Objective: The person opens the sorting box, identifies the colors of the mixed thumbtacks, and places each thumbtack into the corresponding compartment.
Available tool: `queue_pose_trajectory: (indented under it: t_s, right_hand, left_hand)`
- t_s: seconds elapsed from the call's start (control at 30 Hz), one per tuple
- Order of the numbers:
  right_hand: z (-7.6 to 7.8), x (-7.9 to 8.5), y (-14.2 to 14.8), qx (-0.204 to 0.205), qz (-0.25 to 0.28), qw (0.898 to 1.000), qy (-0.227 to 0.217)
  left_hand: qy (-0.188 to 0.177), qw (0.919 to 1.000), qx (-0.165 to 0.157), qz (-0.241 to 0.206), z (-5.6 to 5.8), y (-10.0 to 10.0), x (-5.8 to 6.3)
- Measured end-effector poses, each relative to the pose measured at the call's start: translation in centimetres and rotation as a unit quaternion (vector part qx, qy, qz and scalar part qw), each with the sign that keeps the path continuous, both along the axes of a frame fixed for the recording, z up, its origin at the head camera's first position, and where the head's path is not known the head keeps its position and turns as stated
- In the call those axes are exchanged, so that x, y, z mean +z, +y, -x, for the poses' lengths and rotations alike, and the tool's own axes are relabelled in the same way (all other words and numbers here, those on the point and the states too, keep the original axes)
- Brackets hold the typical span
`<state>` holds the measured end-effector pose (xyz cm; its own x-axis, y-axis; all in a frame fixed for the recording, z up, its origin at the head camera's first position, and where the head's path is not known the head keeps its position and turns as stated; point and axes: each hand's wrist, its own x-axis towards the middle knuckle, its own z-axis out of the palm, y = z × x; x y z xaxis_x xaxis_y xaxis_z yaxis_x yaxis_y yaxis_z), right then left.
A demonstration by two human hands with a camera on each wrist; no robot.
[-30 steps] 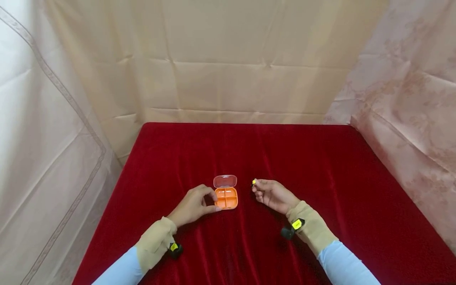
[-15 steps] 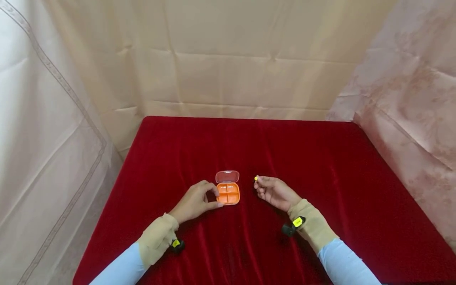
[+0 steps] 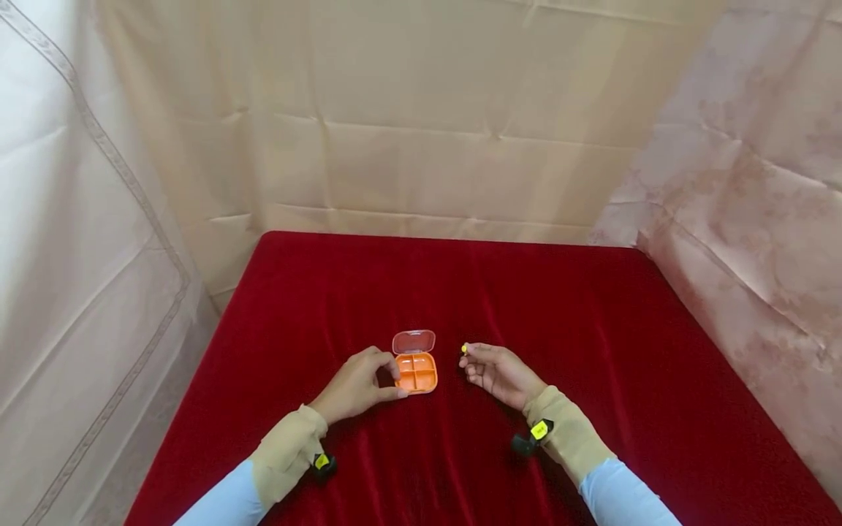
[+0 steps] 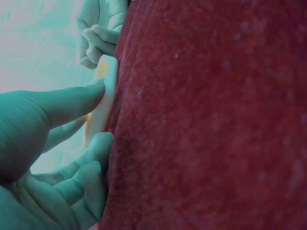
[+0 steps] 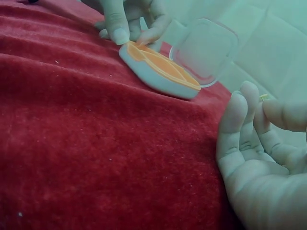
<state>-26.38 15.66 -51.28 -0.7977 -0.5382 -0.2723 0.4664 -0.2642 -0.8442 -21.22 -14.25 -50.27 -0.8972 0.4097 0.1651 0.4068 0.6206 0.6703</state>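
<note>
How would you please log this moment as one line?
left hand: steadies open orange pill box | right hand: pinches yellow pill beside box | surface: red cloth

Tiny yellow item (image 3: 464, 349) in right hand's (image 3: 496, 371) fingertip grip, too small to identify.

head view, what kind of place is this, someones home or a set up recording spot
Most likely a staged recording booth, not a lived-in room. Creased beige cloth sheets hang as walls on three sides, a red velvet cloth covers the table, and only an open orange pill box lies on it between the hands.
</note>
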Motion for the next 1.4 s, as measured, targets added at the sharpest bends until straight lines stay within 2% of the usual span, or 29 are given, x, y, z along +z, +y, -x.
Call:
queue_pose_trajectory:
  t_s: [0.2, 0.4, 0.67, 0.9, 1.13, 1.4]
  right_hand:
    - [-0.23, -0.18, 0.19, 0.001, 0.007, 1.000, -0.006]
    - [0.26, -0.12, 0.00, -0.001, -0.001, 1.000, -0.001]
    - [0.57, 0.04, 0.00, -0.007, -0.015, 1.000, 0.002]
    - [0.17, -0.41, 0.33, -0.006, -0.017, 1.000, 0.005]
    - [0.23, -0.53, 0.50, -0.007, -0.018, 1.000, 0.009]
    - [-0.10, -0.86, 0.23, -0.006, -0.024, 1.000, 0.007]
  left_hand:
    - [-0.023, 0.9997, 0.001, 0.006, -0.08, 0.09, -0.06]
    - [-0.018, 0.9997, 0.002, -0.017, 0.19, -0.17, -0.09]
    - [-0.004, 0.9999, 0.006, -0.014, 0.28, -0.06, -0.17]
    - [-0.004, 1.0000, 0.002, -0.007, -0.21, 0.23, -0.36]
    - [-0.012, 0.9998, 0.000, -0.016, -0.08, 0.36, -0.34]
    - [-0.011, 0.9995, 0.019, -0.023, -0.54, 0.24, -0.91]
